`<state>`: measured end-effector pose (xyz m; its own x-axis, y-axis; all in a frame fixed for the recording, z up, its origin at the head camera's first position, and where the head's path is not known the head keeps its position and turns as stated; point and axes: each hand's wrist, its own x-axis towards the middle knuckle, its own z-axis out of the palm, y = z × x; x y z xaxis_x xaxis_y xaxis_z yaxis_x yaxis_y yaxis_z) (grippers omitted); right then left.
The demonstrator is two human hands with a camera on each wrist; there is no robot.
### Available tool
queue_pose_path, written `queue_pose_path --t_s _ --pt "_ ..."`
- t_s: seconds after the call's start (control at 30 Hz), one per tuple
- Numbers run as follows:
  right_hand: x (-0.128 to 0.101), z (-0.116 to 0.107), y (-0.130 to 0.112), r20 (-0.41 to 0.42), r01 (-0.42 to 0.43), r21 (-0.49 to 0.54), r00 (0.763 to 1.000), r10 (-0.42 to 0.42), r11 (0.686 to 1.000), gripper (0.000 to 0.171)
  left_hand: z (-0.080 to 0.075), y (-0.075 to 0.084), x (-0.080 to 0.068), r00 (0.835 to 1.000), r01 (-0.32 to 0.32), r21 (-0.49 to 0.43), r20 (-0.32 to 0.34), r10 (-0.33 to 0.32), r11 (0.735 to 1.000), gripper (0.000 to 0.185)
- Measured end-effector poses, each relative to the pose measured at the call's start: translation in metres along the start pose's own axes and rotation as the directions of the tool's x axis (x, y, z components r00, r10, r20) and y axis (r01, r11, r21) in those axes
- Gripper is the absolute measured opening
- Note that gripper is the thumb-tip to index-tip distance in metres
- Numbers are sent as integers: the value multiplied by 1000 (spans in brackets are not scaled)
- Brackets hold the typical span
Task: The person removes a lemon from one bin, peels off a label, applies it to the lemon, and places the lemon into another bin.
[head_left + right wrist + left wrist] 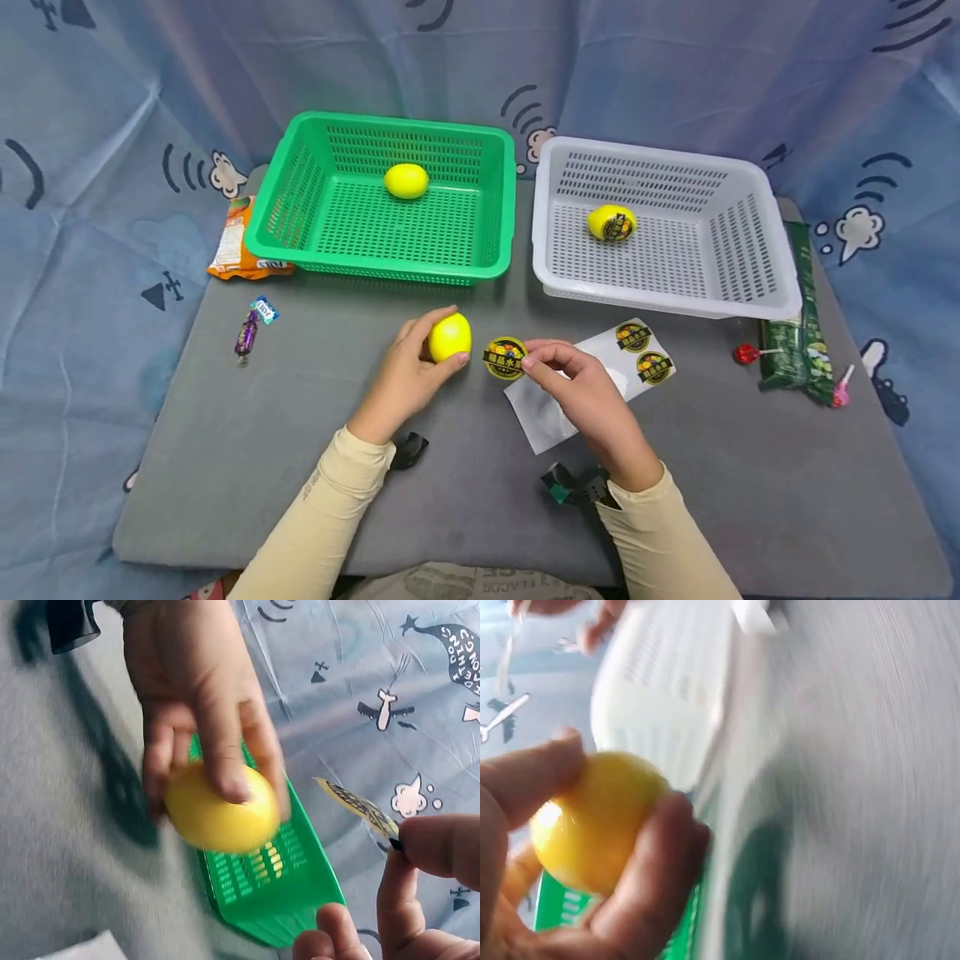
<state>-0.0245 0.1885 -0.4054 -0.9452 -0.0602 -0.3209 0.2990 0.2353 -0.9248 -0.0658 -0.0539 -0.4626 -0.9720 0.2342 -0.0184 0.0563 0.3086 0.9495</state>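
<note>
Labelling step, mid-course: left hand [401, 379] is gripping a bare yellow lemon [450, 337] just above the grey mat, right hand [581, 392] is pinching a round sticker [505, 358] just beside it, which by judgement wants pressing flat onto the peel.

Head view high, facing down; wrist views close, all sharing the green basket [378, 225].
</note>
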Motion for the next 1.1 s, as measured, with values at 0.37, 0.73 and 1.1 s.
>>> queue_pose_path --t_s 0.37,0.73,1.1 --pt "6 12 0 52 19 -49 999 -17 999 23 6 -1 -6 966 62 -517 246 79 854 62" --pt "4 18 3 -68 174 -320 976 -206 931 14 10 -3 -16 964 80 -709 235 128 701 47" --pt "-3 21 -9 22 684 -391 676 -736 616 32 9 5 -18 981 129 -728 191 18 674 65"
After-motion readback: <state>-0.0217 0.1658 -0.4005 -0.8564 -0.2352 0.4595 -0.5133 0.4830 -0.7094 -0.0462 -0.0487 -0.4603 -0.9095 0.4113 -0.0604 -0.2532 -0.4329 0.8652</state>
